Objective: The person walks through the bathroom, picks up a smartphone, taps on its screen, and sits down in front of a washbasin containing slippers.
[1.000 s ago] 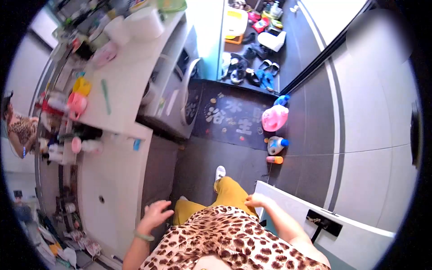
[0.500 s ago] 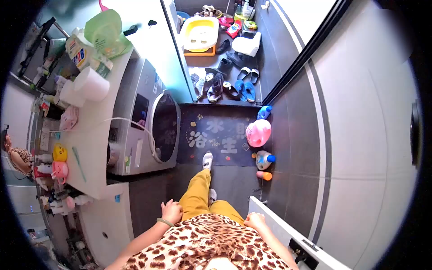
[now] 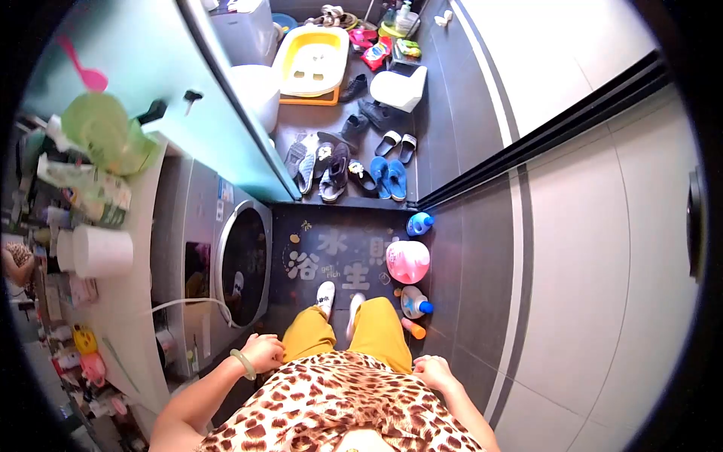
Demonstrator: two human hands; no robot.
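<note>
My left hand (image 3: 263,352), with a pale bangle at the wrist, hangs beside my left hip, its fingers curled near the mustard trousers (image 3: 309,334). On the other side, my right hand (image 3: 435,371) hangs by my right hip with bent fingers; whether it holds anything is too small to tell. Both feet in white shoes (image 3: 325,297) are at the edge of a dark floor mat (image 3: 301,233) with pale characters. Along the right wall stand a blue bottle (image 3: 419,224), a pink jug (image 3: 407,260), a grey bottle with blue cap (image 3: 414,302) and an orange-capped bottle (image 3: 413,328).
A front-loading washing machine (image 3: 242,264) stands at the left, beside a white counter (image 3: 132,316) holding paper rolls and bottles. Past a raised threshold (image 3: 346,203) lie blue slippers (image 3: 388,179), several shoes, a yellow basin (image 3: 312,60) and a white stool (image 3: 399,88). A glass door (image 3: 218,98) is left.
I have moved forward toward the mat and threshold. The counter and washing machine have shifted down and left in view. The white door at lower right has left view. Both hands have come down beside the hips.
</note>
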